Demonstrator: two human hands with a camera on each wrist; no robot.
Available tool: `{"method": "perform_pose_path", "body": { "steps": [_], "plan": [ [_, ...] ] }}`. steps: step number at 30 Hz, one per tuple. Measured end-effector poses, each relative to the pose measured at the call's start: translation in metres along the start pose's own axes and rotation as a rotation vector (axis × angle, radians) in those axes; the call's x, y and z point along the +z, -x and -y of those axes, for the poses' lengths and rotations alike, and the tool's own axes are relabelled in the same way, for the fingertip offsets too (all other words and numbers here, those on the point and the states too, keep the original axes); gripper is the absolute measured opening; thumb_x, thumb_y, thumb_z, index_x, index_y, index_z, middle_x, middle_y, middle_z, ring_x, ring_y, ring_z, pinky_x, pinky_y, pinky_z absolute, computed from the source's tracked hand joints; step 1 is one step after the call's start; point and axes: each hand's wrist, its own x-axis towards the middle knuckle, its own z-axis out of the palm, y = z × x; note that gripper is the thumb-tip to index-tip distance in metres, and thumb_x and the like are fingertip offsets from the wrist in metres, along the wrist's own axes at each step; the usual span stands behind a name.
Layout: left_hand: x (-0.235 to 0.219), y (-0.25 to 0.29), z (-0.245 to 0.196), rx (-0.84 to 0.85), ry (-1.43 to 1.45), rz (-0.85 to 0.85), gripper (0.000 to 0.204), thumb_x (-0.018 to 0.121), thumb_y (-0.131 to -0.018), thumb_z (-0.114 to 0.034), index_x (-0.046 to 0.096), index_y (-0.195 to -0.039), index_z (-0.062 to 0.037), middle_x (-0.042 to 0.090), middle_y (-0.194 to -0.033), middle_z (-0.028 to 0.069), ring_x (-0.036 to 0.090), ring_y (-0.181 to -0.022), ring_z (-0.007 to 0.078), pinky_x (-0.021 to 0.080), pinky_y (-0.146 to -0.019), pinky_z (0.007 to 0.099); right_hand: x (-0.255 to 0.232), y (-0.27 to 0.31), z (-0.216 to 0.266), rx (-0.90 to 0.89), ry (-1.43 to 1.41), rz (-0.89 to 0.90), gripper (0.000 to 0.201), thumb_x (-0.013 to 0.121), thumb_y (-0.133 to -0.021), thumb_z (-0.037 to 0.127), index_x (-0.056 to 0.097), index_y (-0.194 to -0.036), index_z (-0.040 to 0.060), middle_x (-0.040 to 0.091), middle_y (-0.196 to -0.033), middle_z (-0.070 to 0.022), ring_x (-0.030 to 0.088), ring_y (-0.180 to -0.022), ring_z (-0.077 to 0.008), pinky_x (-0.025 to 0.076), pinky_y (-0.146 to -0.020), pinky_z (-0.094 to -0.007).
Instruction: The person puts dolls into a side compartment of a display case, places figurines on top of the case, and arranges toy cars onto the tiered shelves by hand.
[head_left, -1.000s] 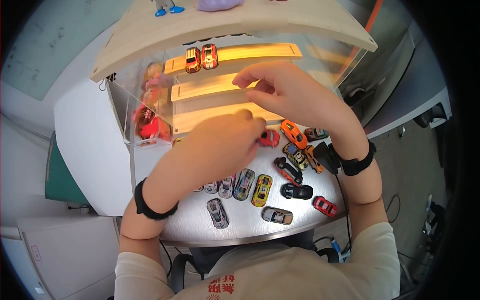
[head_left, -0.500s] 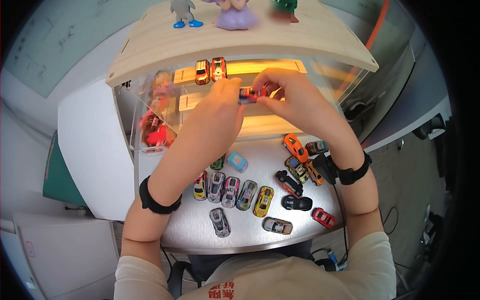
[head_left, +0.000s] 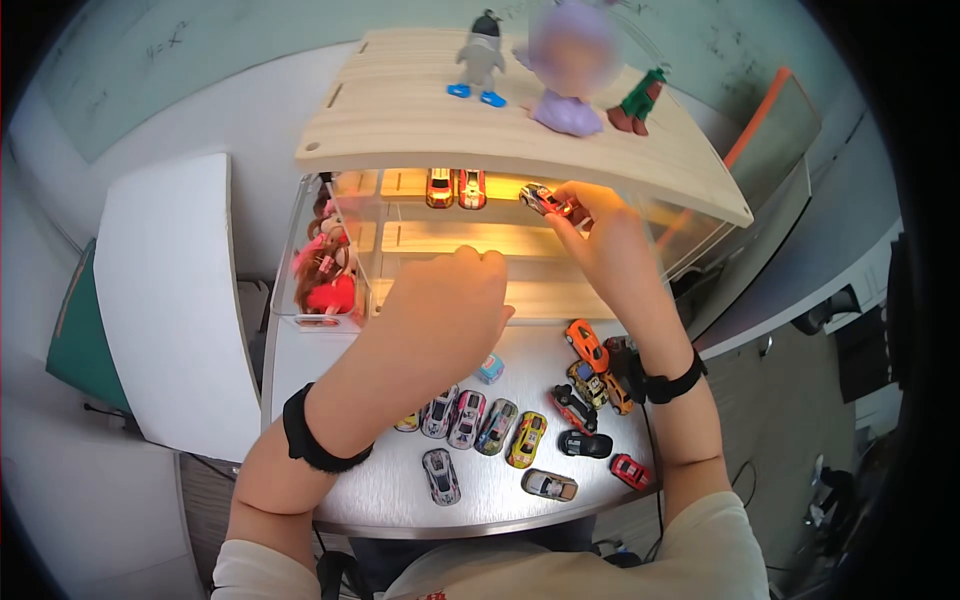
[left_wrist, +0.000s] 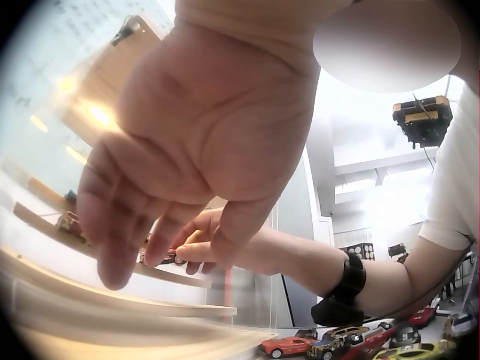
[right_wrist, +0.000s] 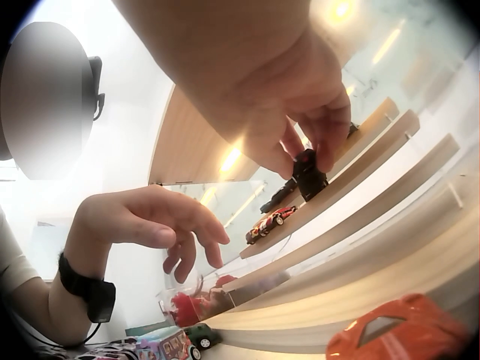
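Observation:
My right hand (head_left: 610,232) pinches a red and black toy car (head_left: 540,198) between thumb and fingers, right at the top wooden step (head_left: 512,190) of a lit display shelf. In the right wrist view the same toy car (right_wrist: 309,176) shows its dark underside. On that step, further left, two red and yellow toy cars (head_left: 456,188) stand side by side. My left hand (head_left: 450,305) hovers in front of the lower steps, holding nothing. Its fingers (right_wrist: 202,225) hang loosely bent in the right wrist view.
Several toy cars lie on the metal table (head_left: 380,500), among them an orange car (head_left: 586,345) and a yellow car (head_left: 526,440). A clear box of dolls (head_left: 325,275) stands left of the steps. The wooden top board (head_left: 400,120) carries figurines and overhangs the shelf.
My left hand brought the red car up from the table and passed it to my right hand. The right hand has carried it to the top step; the left has let go and lowered.

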Motion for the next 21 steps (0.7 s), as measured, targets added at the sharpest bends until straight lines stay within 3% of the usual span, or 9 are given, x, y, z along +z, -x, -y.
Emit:
{"method": "perform_pose_path", "body": {
  "steps": [9,11,15,19,21],
  "plan": [
    [-0.011,0.002,-0.008,-0.039,0.026,0.035,0.033,0.077,-0.094,-0.029,0.064,-0.102,-0.0008,0.069,-0.092,0.0158,0.074,-0.086,0.0347,0.058,-0.074,0.0444,0.019,-0.017,0.005,0.088,-0.032,0.099,0.035,0.078,-0.091,0.010,0.070,-0.123,-0.0040,0.077,-0.099,-0.0195,0.077,-0.089,-0.0297,0.061,-0.081,-0.0389],
    [-0.012,0.001,-0.007,-0.043,0.029,0.031,0.033,0.077,-0.094,-0.029,0.064,-0.102,-0.0007,0.070,-0.092,0.0160,0.074,-0.086,0.0349,0.058,-0.075,0.0443,0.022,-0.019,0.011,0.122,-0.048,0.112,0.034,0.082,-0.089,0.006,0.070,-0.119,-0.0037,0.078,-0.095,-0.0131,0.075,-0.083,-0.0176,0.060,-0.078,-0.0309],
    [-0.013,0.002,-0.004,-0.054,0.014,0.028,0.033,0.077,-0.094,-0.029,0.064,-0.100,-0.0001,0.069,-0.091,0.0176,0.074,-0.086,0.0360,0.058,-0.075,0.0442,0.037,-0.022,0.003,0.065,-0.119,0.121,0.037,0.080,-0.090,0.005,0.068,-0.124,-0.0033,0.078,-0.097,-0.0146,0.075,-0.083,-0.0188,0.060,-0.081,-0.0321],
    [-0.027,0.010,-0.002,-0.050,0.031,-0.016,0.032,0.076,-0.094,-0.030,0.064,-0.100,0.0000,0.068,-0.090,0.0181,0.073,-0.087,0.0364,0.058,-0.075,0.0448,0.042,-0.028,0.007,0.069,0.047,0.158,0.041,0.078,-0.091,0.008,0.067,-0.130,-0.0021,0.079,-0.097,-0.0170,0.075,-0.082,-0.0213,0.059,-0.081,-0.0352],
    [-0.041,0.018,0.005,0.030,0.010,-0.115,0.033,0.074,-0.095,-0.031,0.064,-0.100,-0.0004,0.069,-0.090,0.0180,0.072,-0.087,0.0368,0.057,-0.076,0.0458,0.041,-0.031,0.008,0.061,0.067,0.178,0.041,0.077,-0.092,0.009,0.068,-0.130,-0.0017,0.079,-0.096,-0.0178,0.075,-0.081,-0.0221,0.059,-0.079,-0.0359]
  ]
}}
